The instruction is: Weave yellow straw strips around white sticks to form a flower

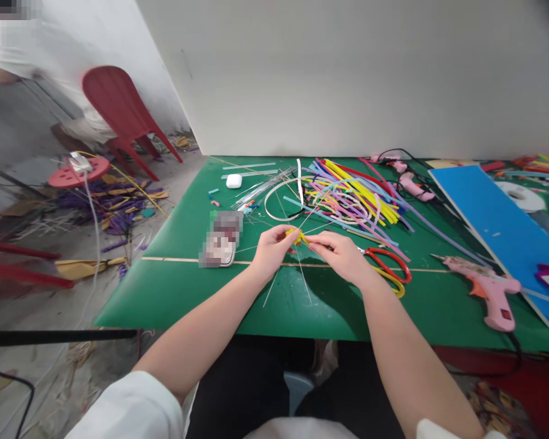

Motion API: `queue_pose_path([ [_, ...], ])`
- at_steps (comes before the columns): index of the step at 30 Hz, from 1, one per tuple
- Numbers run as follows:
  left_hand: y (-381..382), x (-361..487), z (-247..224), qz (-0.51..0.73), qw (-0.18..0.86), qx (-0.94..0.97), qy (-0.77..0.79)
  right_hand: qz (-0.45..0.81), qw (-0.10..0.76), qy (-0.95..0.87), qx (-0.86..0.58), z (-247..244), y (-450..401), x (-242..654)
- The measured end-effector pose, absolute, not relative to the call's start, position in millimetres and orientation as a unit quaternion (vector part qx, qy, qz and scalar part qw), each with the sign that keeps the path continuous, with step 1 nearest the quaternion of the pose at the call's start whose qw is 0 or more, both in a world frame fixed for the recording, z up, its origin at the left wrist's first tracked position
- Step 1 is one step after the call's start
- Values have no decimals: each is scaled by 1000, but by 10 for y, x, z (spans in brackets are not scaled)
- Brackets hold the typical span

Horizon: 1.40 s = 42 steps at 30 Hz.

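A small yellow piece (296,236) is held above the green table, with thin clear rods fanning out around it in several directions. My left hand (274,247) pinches it from the left, fingers closed. From the right, my right hand (336,251) grips the yellow strip end of the same piece between thumb and fingers. Red and yellow handled scissors (388,266) lie just beside my right hand, their blades partly hidden by it. Beyond both hands is a pile of coloured strips (352,195).
On the green table (165,292) lie a phone (222,241), a white case (233,181), a pink glue gun (489,286), a second glue gun (414,185), a blue board (507,231) and a tape roll (519,196). A person sits far left.
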<state>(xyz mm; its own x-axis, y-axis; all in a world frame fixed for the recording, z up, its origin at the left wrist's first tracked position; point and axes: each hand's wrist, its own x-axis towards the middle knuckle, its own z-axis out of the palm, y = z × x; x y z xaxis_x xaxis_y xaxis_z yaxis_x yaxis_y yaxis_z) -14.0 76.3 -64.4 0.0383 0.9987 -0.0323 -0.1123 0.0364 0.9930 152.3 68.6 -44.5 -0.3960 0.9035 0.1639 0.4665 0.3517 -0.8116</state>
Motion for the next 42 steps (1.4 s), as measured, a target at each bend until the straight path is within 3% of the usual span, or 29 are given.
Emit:
queue_pose_path([
  [6,741,-130,-673,495,493,519,493,366,280,-750,-474,-370,671,1603],
  [16,724,-138,-723,477,390,588,524,120,214,-831,-499,-326,540,1423],
  [28,675,-98,-709,418,319,676,516,-115,234,-840,-477,-241,476,1355],
  [34,636,-37,-718,405,382,667,495,-156,266,-825,-474,-242,547,1439],
  [42,674,-77,-682,399,561,552,469,-97,250,-831,-487,-188,516,1556],
])
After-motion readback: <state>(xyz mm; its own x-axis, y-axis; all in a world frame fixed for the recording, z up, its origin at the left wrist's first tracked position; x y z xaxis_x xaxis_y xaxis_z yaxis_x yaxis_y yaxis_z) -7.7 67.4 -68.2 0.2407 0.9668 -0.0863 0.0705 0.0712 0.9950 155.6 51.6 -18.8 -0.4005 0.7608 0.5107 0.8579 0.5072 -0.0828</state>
